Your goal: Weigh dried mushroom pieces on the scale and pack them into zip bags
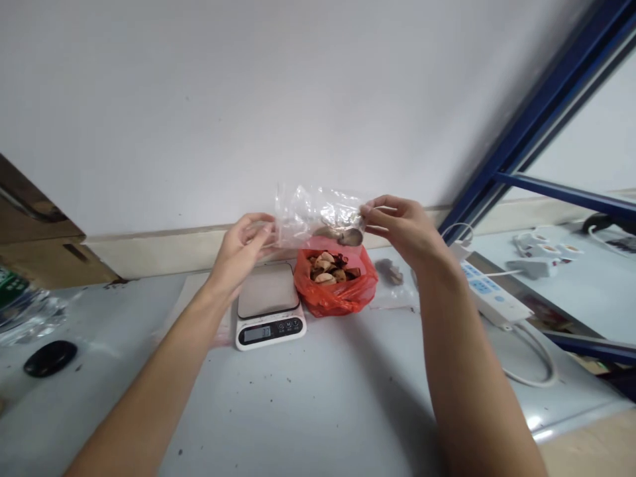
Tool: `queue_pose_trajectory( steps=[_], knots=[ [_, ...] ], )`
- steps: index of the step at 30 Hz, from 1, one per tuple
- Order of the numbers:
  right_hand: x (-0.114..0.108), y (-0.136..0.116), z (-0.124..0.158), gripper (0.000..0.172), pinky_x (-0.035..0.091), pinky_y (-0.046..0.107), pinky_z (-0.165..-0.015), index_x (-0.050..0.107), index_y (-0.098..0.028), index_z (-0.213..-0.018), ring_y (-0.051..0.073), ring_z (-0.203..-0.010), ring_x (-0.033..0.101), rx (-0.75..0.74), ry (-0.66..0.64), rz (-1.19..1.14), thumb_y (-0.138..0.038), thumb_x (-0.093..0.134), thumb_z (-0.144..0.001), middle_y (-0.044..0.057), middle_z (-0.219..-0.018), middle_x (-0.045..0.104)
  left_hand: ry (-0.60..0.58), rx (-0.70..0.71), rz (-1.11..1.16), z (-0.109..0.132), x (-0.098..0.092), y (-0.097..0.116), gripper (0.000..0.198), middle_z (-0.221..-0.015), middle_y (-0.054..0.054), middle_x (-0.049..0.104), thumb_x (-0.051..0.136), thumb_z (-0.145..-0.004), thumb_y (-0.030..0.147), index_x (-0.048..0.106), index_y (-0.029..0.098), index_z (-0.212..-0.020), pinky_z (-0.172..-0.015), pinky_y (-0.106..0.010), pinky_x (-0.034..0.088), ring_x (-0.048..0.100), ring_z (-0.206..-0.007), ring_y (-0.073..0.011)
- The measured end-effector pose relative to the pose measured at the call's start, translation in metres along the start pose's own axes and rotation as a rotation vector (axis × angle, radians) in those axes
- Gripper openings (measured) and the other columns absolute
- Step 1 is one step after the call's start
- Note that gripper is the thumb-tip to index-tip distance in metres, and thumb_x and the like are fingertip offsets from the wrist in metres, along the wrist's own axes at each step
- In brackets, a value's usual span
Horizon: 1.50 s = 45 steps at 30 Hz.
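Note:
Both my hands hold a small clear plastic bag (pixel 318 215) stretched between them above the table. My left hand (pixel 243 248) pinches its left edge, my right hand (pixel 400 225) pinches its right edge. A few brown dried pieces (pixel 345 235) lie inside the bag near my right fingers. Below the bag sits a red plastic bag (pixel 338 288), open and filled with tan and dark dried pieces. To its left stands a small white digital kitchen scale (pixel 268 305) with a lit display.
A white power strip (pixel 491 291) with cable lies at right, near plugs (pixel 539 248) and a blue metal frame (pixel 546 106). A small pile of brown pieces (pixel 392 271) lies behind the red bag. A black lid (pixel 50 358) and plastic bottle (pixel 24 311) sit at left.

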State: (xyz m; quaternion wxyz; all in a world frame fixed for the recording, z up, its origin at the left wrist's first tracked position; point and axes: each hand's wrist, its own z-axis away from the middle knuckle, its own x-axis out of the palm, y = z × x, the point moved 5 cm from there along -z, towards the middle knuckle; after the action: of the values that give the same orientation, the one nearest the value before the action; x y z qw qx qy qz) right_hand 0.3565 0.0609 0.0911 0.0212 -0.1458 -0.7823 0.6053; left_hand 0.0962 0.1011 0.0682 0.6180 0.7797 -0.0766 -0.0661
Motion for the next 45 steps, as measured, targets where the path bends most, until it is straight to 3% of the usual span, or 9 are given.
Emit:
queue_pose_trajectory(
  steps=[5,10,18,24,28,32,34,39,45],
  knots=[
    [-0.024,-0.011,0.003,0.026,0.06,0.04,-0.077,0.069,-0.022,-0.076,0.021,-0.079,0.071,-0.115,0.184,0.131,-0.046,0.08,-0.075,0.005,-0.078,0.074,-0.22,-0.033,-0.098,0.004,0.026,-0.014,0.039,-0.114,-0.008,0.077,0.074,-0.08,0.044,0.068,0.019,-0.11,-0.109,-0.049,0.052,0.072,-0.109,-0.0268],
    [-0.021,-0.032,0.012,0.025,0.061,0.04,-0.066,0.07,-0.021,-0.074,0.022,-0.068,0.071,-0.269,0.209,0.205,-0.044,0.075,-0.081,0.006,-0.072,0.074,-0.308,0.006,-0.28,0.006,0.033,-0.019,0.037,-0.129,-0.01,0.073,0.071,-0.083,0.042,0.074,0.019,-0.112,-0.114,-0.05,0.047,0.067,-0.122,-0.0301],
    [-0.012,-0.046,0.013,0.015,0.061,0.04,-0.08,0.077,-0.021,-0.08,0.022,-0.085,0.073,-0.464,0.238,0.478,-0.035,0.074,-0.085,0.004,-0.084,0.078,-0.189,0.021,-0.489,0.007,0.025,-0.01,0.033,-0.122,-0.008,0.077,0.063,-0.088,0.035,0.077,0.019,-0.113,-0.107,-0.044,0.053,0.069,-0.119,-0.0293],
    [0.0,-0.061,0.024,0.008,0.059,0.04,-0.079,0.076,-0.025,-0.081,0.022,-0.085,0.071,-0.728,0.243,0.572,-0.027,0.073,-0.088,0.003,-0.086,0.077,-0.211,0.041,-0.481,0.007,0.027,-0.01,0.037,-0.123,-0.009,0.076,0.061,-0.088,0.034,0.074,0.017,-0.119,-0.1,-0.04,0.058,0.071,-0.113,-0.0264],
    [0.006,-0.073,0.034,0.012,0.056,0.041,-0.083,0.071,-0.028,-0.078,0.022,-0.085,0.068,-0.812,0.304,0.556,-0.026,0.073,-0.089,0.002,-0.084,0.075,-0.247,0.094,-0.451,0.008,0.027,-0.011,0.044,-0.126,-0.01,0.074,0.065,-0.087,0.038,0.07,0.018,-0.125,-0.096,-0.038,0.059,0.07,-0.112,-0.0258],
    [0.013,-0.072,0.035,0.011,0.056,0.034,-0.073,0.067,-0.025,-0.08,0.018,-0.08,0.069,-0.757,0.433,0.295,-0.028,0.07,-0.09,-0.001,-0.079,0.071,-0.215,0.098,-0.377,0.007,0.025,-0.012,0.062,-0.126,-0.012,0.072,0.075,-0.079,0.044,0.062,0.018,-0.134,-0.091,-0.038,0.06,0.071,-0.107,-0.0254],
    [0.018,-0.064,0.03,0.015,0.055,0.031,-0.067,0.062,-0.023,-0.08,0.015,-0.074,0.069,-0.707,0.457,0.136,-0.031,0.068,-0.091,-0.002,-0.073,0.068,-0.191,0.126,-0.306,0.006,0.023,-0.011,0.059,-0.119,-0.011,0.074,0.076,-0.078,0.047,0.064,0.017,-0.127,-0.09,-0.036,0.059,0.071,-0.105,-0.0248],
    [0.025,-0.034,0.008,0.02,0.056,0.027,-0.065,0.056,-0.023,-0.085,0.013,-0.071,0.069,-0.477,0.347,-0.026,-0.039,0.063,-0.094,-0.003,-0.071,0.065,-0.021,0.284,-0.164,0.002,0.008,0.005,0.035,-0.092,-0.007,0.077,0.076,-0.08,0.052,0.067,0.019,-0.084,-0.085,-0.032,0.058,0.072,-0.089,-0.0211],
    [0.016,-0.019,0.001,0.011,0.059,0.032,-0.07,0.063,-0.024,-0.091,0.015,-0.071,0.068,-0.185,0.136,0.006,-0.029,0.07,-0.084,-0.004,-0.068,0.063,0.021,0.311,-0.069,0.002,-0.008,0.023,0.025,-0.073,0.0,0.073,0.08,-0.079,0.041,0.069,0.019,-0.08,-0.069,-0.028,0.059,0.07,-0.07,-0.0154]
  ],
)
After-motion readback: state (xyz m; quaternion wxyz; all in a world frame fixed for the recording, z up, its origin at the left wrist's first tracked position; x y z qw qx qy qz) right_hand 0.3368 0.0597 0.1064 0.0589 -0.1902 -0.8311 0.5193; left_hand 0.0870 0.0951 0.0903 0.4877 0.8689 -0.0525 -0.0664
